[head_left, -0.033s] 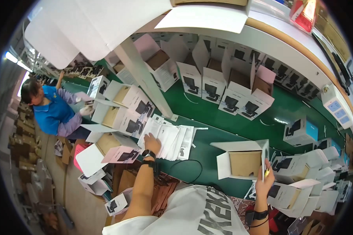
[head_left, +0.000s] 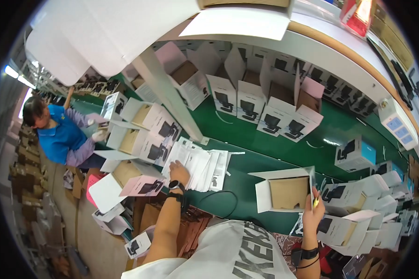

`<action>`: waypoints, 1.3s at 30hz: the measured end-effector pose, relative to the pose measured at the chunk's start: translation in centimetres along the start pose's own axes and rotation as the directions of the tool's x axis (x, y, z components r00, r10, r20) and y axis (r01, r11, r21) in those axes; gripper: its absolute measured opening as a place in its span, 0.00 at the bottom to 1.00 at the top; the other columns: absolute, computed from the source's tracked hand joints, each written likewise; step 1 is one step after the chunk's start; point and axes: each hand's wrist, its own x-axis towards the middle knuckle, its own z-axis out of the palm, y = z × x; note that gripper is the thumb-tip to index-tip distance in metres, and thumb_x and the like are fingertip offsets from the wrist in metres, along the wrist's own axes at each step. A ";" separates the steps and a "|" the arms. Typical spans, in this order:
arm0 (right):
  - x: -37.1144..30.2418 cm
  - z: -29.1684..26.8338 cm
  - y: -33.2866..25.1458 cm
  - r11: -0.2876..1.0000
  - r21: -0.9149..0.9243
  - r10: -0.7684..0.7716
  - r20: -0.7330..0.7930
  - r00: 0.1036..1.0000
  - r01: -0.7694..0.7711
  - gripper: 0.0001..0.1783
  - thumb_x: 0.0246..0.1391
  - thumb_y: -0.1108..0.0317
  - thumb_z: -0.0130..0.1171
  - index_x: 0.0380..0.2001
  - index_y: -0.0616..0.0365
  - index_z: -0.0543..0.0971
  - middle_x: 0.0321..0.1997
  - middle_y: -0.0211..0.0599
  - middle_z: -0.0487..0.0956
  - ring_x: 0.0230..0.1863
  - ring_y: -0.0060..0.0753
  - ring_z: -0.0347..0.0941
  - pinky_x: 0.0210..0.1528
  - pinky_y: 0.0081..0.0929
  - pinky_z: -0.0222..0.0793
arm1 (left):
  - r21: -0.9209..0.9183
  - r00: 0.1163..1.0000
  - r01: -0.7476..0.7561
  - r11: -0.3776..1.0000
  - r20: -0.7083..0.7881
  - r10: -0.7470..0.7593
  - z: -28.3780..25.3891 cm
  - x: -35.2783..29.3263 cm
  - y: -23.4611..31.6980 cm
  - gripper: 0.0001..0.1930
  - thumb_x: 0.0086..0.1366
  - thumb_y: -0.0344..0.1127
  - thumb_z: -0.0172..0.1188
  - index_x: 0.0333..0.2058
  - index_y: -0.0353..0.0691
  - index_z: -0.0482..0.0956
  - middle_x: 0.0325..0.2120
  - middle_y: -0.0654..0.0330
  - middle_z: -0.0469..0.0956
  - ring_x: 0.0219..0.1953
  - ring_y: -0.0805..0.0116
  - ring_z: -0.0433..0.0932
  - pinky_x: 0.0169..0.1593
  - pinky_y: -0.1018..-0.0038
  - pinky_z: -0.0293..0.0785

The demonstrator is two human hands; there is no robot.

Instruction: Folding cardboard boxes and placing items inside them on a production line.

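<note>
My left hand (head_left: 179,174) lies with its fingers stretched out on the left part of a fanned stack of printed white sheets (head_left: 201,168). The sheets rest on the green bench. My right hand (head_left: 313,211) is closed around the right side of an open white carton (head_left: 264,197), with a small yellow item (head_left: 316,202), its kind unclear, by the fingers. The carton's flaps are spread, and a brown cardboard insert (head_left: 290,193) fills its inside.
Open printed cartons (head_left: 154,149) stand left of the sheets. More open cartons (head_left: 271,118) line the back, and others (head_left: 347,228) crowd the right. A slanted post (head_left: 174,100) rises behind the sheets. A black cable (head_left: 236,204) loops on the bench. A co-worker (head_left: 63,135) in blue handles cartons at left.
The whole view has shifted slightly. Both hands keep their places on the sheets and the carton.
</note>
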 end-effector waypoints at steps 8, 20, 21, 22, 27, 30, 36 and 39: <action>-6.3 5.3 -0.1 0.930 0.113 0.345 0.061 0.936 -0.350 0.24 0.65 0.65 0.64 0.59 0.67 0.74 0.49 0.42 0.81 0.49 0.35 0.77 0.55 0.32 0.73 | -0.343 0.946 -0.033 0.939 0.293 0.140 -7.2 3.2 3.5 0.40 0.63 0.28 0.61 0.74 0.37 0.57 0.58 0.38 0.72 0.60 0.38 0.73 0.68 0.54 0.66; -8.5 1.1 0.7 0.719 0.303 0.494 0.410 0.767 -0.626 0.22 0.64 0.67 0.67 0.57 0.61 0.76 0.48 0.31 0.81 0.33 0.12 0.69 0.31 0.14 0.66 | -0.833 0.844 -0.371 -0.411 -0.487 0.226 -34.5 -9.2 19.9 0.30 0.73 0.26 0.51 0.69 0.48 0.53 0.72 0.29 0.53 0.70 0.28 0.62 0.71 0.38 0.60; -9.2 1.3 1.0 0.671 0.312 0.531 0.431 0.730 -0.673 0.19 0.65 0.67 0.65 0.57 0.60 0.76 0.46 0.30 0.82 0.31 0.12 0.68 0.29 0.14 0.65 | -0.843 0.816 -0.422 -0.333 -0.513 0.265 -32.4 -9.5 21.0 0.31 0.71 0.27 0.54 0.69 0.46 0.53 0.71 0.28 0.54 0.70 0.26 0.61 0.71 0.39 0.60; -9.9 1.5 1.3 0.620 0.319 0.563 0.455 0.689 -0.717 0.17 0.66 0.68 0.63 0.56 0.58 0.77 0.45 0.30 0.82 0.29 0.12 0.67 0.27 0.14 0.63 | -0.845 0.817 -0.421 -0.331 -0.511 0.267 -30.5 -9.8 21.4 0.31 0.71 0.27 0.54 0.69 0.46 0.53 0.71 0.28 0.54 0.70 0.26 0.61 0.71 0.39 0.60; -12.3 2.6 2.7 0.533 0.337 0.572 0.533 0.624 -0.776 0.16 0.70 0.65 0.60 0.55 0.60 0.77 0.39 0.27 0.83 0.25 0.12 0.65 0.28 0.14 0.62 | -0.743 0.724 -0.596 0.306 -0.331 0.605 -29.2 -10.1 21.7 0.32 0.67 0.27 0.61 0.67 0.38 0.58 0.69 0.28 0.57 0.72 0.28 0.59 0.71 0.41 0.58; -10.4 1.9 3.3 0.673 0.336 0.506 0.440 0.742 -0.659 0.15 0.71 0.63 0.59 0.55 0.60 0.77 0.39 0.27 0.83 0.26 0.11 0.66 0.28 0.15 0.62 | -0.758 0.760 -0.523 0.389 -0.208 0.616 -26.1 -11.2 20.8 0.35 0.65 0.28 0.63 0.69 0.36 0.60 0.68 0.28 0.58 0.72 0.28 0.58 0.72 0.42 0.57; -1.7 4.6 -3.5 0.923 0.257 0.238 0.208 0.949 -0.288 0.12 0.67 0.70 0.62 0.50 0.61 0.79 0.27 0.23 0.73 0.27 0.17 0.68 0.32 0.17 0.67 | -0.744 0.683 -0.598 0.299 -0.277 0.676 -24.2 -12.2 22.5 0.42 0.62 0.40 0.69 0.72 0.33 0.62 0.71 0.31 0.57 0.73 0.29 0.56 0.73 0.45 0.54; -3.9 5.9 -2.9 0.952 0.237 0.170 0.109 0.979 -0.191 0.09 0.66 0.72 0.62 0.47 0.61 0.80 0.27 0.25 0.75 0.29 0.18 0.71 0.35 0.18 0.68 | -0.602 0.527 -0.724 0.336 -0.167 0.834 -25.6 -12.9 24.6 0.44 0.63 0.48 0.68 0.72 0.35 0.63 0.73 0.39 0.56 0.74 0.30 0.55 0.74 0.46 0.53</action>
